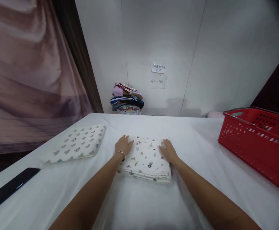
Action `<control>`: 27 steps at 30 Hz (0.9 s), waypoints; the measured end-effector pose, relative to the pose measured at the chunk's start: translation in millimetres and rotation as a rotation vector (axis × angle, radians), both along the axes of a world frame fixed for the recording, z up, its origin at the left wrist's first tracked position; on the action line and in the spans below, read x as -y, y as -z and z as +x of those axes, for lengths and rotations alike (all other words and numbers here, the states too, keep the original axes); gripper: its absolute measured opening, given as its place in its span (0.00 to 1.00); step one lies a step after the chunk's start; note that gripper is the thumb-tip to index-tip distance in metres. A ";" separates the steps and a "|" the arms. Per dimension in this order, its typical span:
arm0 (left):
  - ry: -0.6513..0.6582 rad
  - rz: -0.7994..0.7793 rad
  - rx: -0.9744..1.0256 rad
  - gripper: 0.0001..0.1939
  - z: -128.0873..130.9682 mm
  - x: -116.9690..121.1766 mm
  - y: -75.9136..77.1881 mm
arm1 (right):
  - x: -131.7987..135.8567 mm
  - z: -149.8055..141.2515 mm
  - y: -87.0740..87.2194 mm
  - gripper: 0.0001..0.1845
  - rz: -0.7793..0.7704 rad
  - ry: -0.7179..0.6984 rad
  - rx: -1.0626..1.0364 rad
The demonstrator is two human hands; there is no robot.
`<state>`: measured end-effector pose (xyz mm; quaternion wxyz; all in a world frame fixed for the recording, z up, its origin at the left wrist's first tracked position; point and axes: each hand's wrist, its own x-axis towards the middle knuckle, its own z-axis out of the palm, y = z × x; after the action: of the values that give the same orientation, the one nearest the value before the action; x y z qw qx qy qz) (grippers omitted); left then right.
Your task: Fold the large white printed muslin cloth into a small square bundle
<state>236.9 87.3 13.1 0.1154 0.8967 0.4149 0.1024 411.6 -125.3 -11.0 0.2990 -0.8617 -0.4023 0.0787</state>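
Observation:
A folded white cloth (145, 158) with small printed figures in grey, brown and black lies flat in the middle of the table, its layered folds facing me. At its left edge rests my left hand (124, 145), fingers spread and pointing away, a bracelet on the wrist. My right hand (169, 151) touches the cloth's right edge, fingers also stretched out. Neither hand is closed around anything. Farther left, apart from both hands, lies another folded white cloth (82, 142) with grey, red and blue shapes.
The table (197, 137) has a white cover. On the right stands a red perforated basket (254, 153) with metal handles. A dark flat object (12, 188) lies at the left edge. Folded clothes (127, 99) are stacked against the back wall, and a pinkish curtain (29, 76) hangs left.

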 end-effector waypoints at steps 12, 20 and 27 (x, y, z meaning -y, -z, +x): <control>-0.239 -0.399 0.017 0.31 -7.1 -29.5 -17.8 | -4.3 34.8 -17.4 0.43 0.124 0.127 -0.387; -0.173 -0.583 0.146 0.29 6.0 -12.1 -28.1 | -7.8 85.1 -31.8 0.43 0.246 0.096 -0.430; -0.151 -0.343 0.071 0.26 73.7 6.9 -6.1 | -11.6 155.0 -47.9 0.42 0.169 0.214 -0.309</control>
<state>310.6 80.4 19.2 0.2730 0.8261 0.4880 0.0700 566.6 -113.6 36.8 0.4352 -0.8490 -0.2629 0.1438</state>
